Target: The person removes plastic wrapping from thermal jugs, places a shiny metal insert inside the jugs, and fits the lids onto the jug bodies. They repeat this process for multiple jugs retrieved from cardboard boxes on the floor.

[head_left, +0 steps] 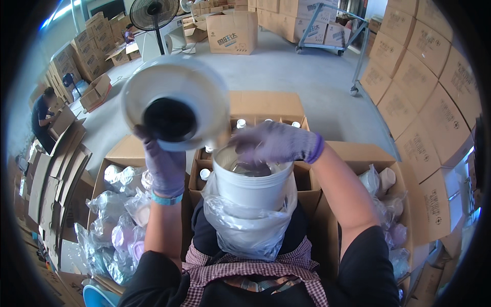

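Note:
My left hand [164, 169], in a pale purple-grey glove, grips the lower edge of a large white round piece [207, 94]. A dark round centre shows on that piece, which is tilted and held up at left; its exact kind is unclear. A white ribbed bucket [253, 190] stands upright at my lap, with a clear plastic bag [250, 238] bunched around its lower part. Over the bucket's mouth is my right hand [279, 142], gloved alike, its fingers smeared by motion. Something clear and shiny [251, 169] shows inside the bucket.
Before me stands a divided carton [266, 97] with white-capped bottles [241, 124]. Open cartons on the left [128, 149] and right [353, 149] hold bagged pieces. Stacked cartons [409, 97] line the right; flattened cardboard [59, 179] leans left. Farther off are a fan [153, 7], a trolley [319, 43] and a person [42, 115].

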`<state>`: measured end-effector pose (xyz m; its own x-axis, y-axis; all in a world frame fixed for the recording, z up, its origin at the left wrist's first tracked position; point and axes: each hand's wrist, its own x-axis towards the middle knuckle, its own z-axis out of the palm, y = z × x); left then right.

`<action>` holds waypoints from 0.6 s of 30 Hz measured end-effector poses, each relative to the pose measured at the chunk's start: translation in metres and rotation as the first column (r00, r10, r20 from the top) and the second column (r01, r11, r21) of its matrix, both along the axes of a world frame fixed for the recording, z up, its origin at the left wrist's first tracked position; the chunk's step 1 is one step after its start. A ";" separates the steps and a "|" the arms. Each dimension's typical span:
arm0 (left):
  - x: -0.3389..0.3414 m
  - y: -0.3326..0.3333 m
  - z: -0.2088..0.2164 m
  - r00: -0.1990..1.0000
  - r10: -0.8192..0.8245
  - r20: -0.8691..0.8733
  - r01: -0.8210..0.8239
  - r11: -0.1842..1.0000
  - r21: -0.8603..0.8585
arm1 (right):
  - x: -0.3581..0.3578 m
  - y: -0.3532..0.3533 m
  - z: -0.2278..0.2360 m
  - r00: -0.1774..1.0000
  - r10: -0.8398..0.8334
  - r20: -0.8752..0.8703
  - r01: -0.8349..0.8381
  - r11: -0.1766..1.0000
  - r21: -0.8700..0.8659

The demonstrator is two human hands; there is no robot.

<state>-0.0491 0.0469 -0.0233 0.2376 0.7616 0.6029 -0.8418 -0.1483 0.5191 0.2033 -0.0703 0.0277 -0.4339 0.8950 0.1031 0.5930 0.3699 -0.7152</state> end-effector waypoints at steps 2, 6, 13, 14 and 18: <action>0.018 -0.006 0.011 0.958 0.252 -0.139 -0.240 0.966 0.095 | 0.013 -0.009 -0.010 0.518 -0.100 -0.850 0.034 0.995 -0.096; 0.029 -0.023 0.019 0.764 0.253 -0.593 0.057 0.890 0.453 | -0.010 -0.046 -0.016 0.591 -0.149 -0.793 0.448 0.878 0.169; 0.047 -0.022 -0.017 0.835 -0.020 -0.550 0.231 0.920 0.318 | 0.003 -0.064 -0.076 0.748 -0.047 -0.662 0.461 0.755 0.466; 0.050 -0.020 -0.021 0.845 -0.013 -0.535 0.222 0.918 0.328 | 0.004 -0.064 -0.079 0.744 -0.057 -0.666 0.463 0.762 0.452; 0.059 -0.012 -0.028 0.879 0.008 -0.477 0.199 0.903 0.382 | 0.009 -0.057 -0.084 0.741 -0.058 -0.669 0.453 0.779 0.434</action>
